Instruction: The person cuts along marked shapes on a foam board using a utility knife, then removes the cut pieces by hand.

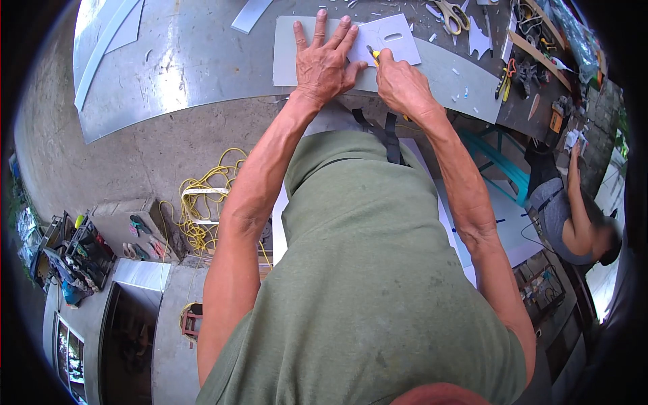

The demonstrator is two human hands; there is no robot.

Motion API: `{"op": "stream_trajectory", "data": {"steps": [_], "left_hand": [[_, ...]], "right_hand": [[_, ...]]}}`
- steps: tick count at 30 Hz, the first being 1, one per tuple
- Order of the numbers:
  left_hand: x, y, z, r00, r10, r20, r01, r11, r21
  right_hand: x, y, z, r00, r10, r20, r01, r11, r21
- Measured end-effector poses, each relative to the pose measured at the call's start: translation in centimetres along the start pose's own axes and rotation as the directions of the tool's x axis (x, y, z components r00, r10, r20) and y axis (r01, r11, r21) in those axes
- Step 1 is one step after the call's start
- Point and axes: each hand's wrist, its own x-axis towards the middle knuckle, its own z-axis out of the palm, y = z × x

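Observation:
My left hand (322, 64) lies flat with fingers spread on a pale grey board (285, 54) and the edge of a white sheet (405, 48) resting on it. The white sheet has an oval slot cut in it and faint drawn lines. My right hand (403, 84) is wrapped around a yellow utility knife (375, 57), its tip at the white sheet just right of my left thumb. Most of the knife's handle is hidden inside my fist.
On the metal table (202, 61) lie scissors (453, 16), white offcuts (479, 39), pliers (503, 82) and wooden strips (540, 57). Long white strips (108, 47) lie at left. Yellow cord (202, 209) is tangled on the floor. Another person (563, 209) is at the right.

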Motion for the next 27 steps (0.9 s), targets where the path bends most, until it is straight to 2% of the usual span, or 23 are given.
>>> {"op": "stream_trajectory", "data": {"steps": [22,25,27], "left_hand": [[-0.3,0.4,0.4,0.999,-0.007,-0.049,0.005,0.999,-0.041],[-0.4,0.7,0.1,0.998,-0.016,-0.06,0.014,0.999,-0.044],[-0.8,0.9,-0.8,1.0,-0.012,-0.027,0.011,0.999,-0.031]], "right_hand": [[-0.1,0.5,1.4,0.999,0.011,-0.04,-0.005,0.991,0.133],[-0.6,0.6,0.9,0.998,-0.006,-0.059,0.009,0.999,0.045],[-0.8,1.7,0.3,0.995,-0.074,-0.071,0.067,0.993,-0.092]]}}
